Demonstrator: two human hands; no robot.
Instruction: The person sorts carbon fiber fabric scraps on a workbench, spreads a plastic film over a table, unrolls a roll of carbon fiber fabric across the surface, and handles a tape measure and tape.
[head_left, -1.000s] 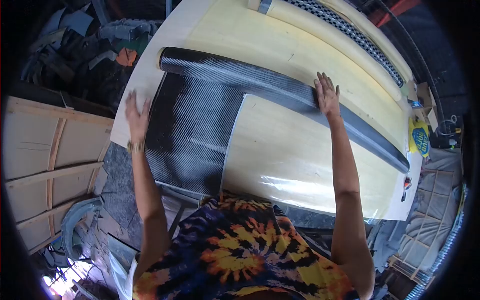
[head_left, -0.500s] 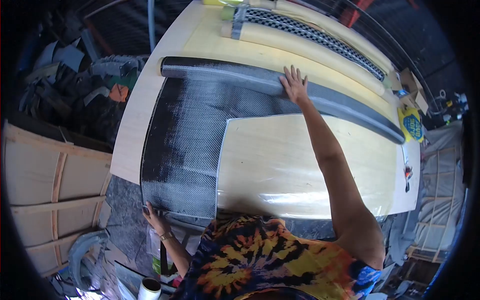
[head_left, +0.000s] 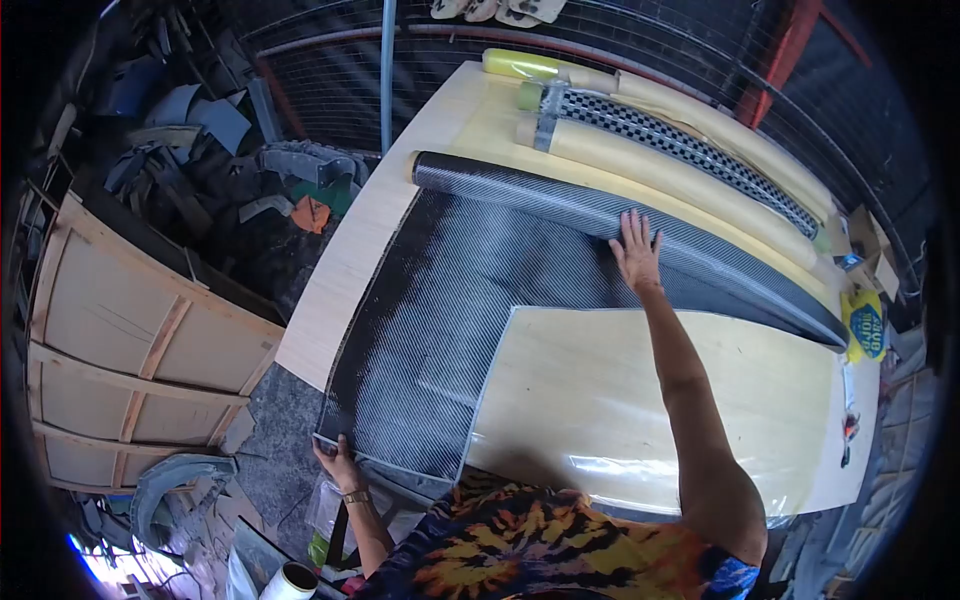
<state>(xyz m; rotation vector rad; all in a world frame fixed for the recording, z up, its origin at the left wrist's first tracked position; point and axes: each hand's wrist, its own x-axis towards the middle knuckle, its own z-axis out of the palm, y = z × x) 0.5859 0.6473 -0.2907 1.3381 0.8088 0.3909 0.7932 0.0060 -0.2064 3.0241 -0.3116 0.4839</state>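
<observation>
A dark woven carbon fibre fabric (head_left: 430,300) lies partly unrolled across the table, its far part still wound on a long roll (head_left: 520,193). My right hand (head_left: 637,252) rests palm down with fingers spread on the near side of that roll. At the fabric's near left corner, my left hand (head_left: 338,465) is closed on the edge, thumb on top and the other fingers mostly hidden beneath. A clear, glossy sheet (head_left: 640,400) with a straight-cut edge covers the table beside the fabric, below my right forearm.
Behind the roll lie a cream roll (head_left: 650,175), a checkered roll (head_left: 680,140) and a yellow roll (head_left: 520,65). A yellow and blue bag (head_left: 865,325) and a cardboard box (head_left: 872,250) are at the right end. A wood-framed panel (head_left: 140,350) leans at the left.
The camera view has shifted, so the table sits lower and further right. My right hand has come slightly nearer on the roll. My left hand now grips the fabric corner more fully.
</observation>
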